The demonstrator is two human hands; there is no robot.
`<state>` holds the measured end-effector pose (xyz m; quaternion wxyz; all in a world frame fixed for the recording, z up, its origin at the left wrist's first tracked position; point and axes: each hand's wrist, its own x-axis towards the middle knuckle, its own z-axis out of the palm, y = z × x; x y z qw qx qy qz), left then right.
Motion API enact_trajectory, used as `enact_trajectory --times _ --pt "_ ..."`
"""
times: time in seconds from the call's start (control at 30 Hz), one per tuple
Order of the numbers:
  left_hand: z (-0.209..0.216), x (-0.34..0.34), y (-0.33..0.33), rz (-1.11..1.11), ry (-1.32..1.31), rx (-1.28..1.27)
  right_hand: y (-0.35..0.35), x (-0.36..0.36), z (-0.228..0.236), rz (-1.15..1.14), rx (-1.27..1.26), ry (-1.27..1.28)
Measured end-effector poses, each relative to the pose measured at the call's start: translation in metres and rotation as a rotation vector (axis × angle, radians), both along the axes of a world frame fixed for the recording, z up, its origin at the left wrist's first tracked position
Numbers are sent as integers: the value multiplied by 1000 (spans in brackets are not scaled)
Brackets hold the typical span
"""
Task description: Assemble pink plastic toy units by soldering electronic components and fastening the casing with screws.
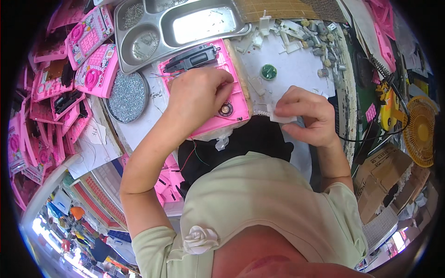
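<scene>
A pink plastic toy housing lies with its inside up on a padded, foam-edged support in front of me. A black plastic part sits at its far end, and a small round speaker is in its near part. Over the housing, my left hand is closed with the fingertips together; what they pinch, if anything, is hidden. To the right of the housing, my right hand grips a small white plastic piece between thumb and fingers. Thin red and green wires hang below the housing.
Silver screws fill a round dish at left, beside a compartmented metal tray. Pink toy phone shells pile up farther left. Small motors and white parts lie at far right, near a green-filled small container. A yellow fan stands right.
</scene>
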<state>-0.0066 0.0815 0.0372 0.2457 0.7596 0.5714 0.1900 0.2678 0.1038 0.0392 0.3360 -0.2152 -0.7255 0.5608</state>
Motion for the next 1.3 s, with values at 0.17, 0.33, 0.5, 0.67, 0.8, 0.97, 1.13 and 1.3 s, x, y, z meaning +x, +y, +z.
enact_trajectory --times 0.17,0.33,0.5,0.67,0.8,0.97,1.13,1.3 --pt "6 -1 5 -122 205 49 -2 -1 2 -75 -97 -4" --pt "3 2 20 -265 385 58 2 -2 11 -77 69 -98" --pt "-4 1 18 -303 345 149 -2 -3 9 -204 137 -187" --pt "-16 -4 5 -197 192 264 0 -18 -1 -251 246 -233" --pt "-8 -15 -8 36 -82 289 6 -27 -7 -222 345 -281" --pt "-17 -41 -36 289 -392 235 22 -53 2 -117 571 -399" --pt "-29 -30 -42 326 -455 326 27 -72 8 -25 708 -475" --pt "-35 -29 -42 342 -501 352 36 -84 11 78 770 -432"
